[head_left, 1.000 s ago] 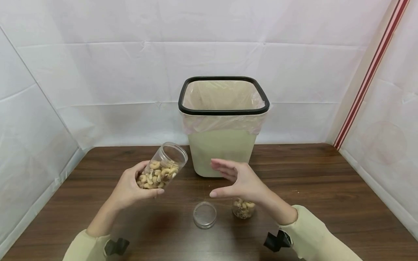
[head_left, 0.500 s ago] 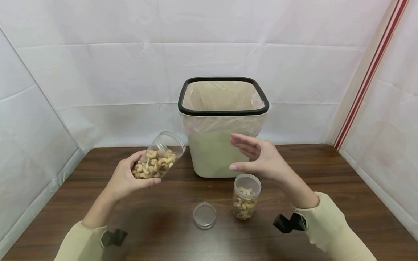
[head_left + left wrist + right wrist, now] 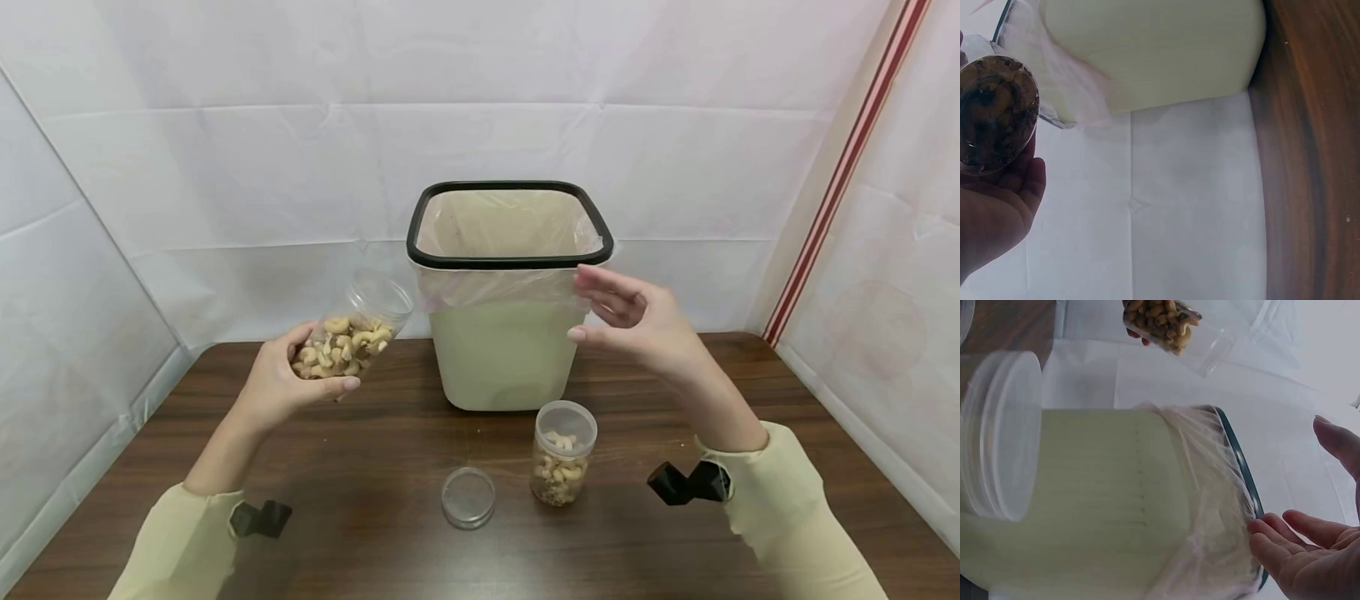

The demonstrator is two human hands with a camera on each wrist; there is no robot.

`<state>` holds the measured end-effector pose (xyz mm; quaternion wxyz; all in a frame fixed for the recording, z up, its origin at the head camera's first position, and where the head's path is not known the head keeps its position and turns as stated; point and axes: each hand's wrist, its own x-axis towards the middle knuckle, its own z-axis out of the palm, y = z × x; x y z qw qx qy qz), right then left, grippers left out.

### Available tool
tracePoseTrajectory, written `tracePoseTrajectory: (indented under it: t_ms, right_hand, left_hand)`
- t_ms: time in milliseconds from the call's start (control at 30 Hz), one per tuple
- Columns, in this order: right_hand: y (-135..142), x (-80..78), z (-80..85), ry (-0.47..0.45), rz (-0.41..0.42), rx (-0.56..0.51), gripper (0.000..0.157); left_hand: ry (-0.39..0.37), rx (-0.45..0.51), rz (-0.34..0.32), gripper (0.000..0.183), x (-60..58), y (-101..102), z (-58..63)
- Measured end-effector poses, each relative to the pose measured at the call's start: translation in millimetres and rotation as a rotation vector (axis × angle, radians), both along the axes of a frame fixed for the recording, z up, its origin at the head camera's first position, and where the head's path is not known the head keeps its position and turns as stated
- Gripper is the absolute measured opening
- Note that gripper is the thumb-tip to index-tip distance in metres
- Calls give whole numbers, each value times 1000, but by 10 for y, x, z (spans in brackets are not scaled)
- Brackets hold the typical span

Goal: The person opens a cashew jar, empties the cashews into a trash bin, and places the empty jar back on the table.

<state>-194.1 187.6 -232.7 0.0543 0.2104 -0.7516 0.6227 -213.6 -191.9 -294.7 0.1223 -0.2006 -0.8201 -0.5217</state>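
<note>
My left hand (image 3: 273, 379) grips a clear plastic jar (image 3: 341, 346) about half full of cashews, tilted with its lidless mouth up and to the right. In the left wrist view the jar's round base (image 3: 997, 115) faces the camera. My right hand (image 3: 648, 321) is raised at the right front of the bin, fingers extended, thumb apart, nothing in it. A second jar of cashews (image 3: 561, 467), with a whitish translucent lid on, stands upright on the table below that hand. On the tabletop to its left lies a loose clear round lid (image 3: 468, 498).
A pale green bin (image 3: 502, 350) with a black rim and a thin plastic liner stands at the back middle of the brown wooden table (image 3: 375, 533). White sheeting (image 3: 225, 167) hangs behind and at both sides.
My left hand has lifted the tilted jar higher and slightly left. My right hand has risen to the right, uncovering the second jar.
</note>
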Motion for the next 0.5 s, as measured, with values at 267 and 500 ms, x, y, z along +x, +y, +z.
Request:
tracePoseTrajectory:
  t_ms: [267,500]
  right_hand:
    - [138,-25,157,22,-41,-23,65]
    - [236,-111,261,36,-92,-56,64]
  left_hand:
    - [-10,17,5,63,-84,-19,128]
    - [9,23,10,62,-160,0,269]
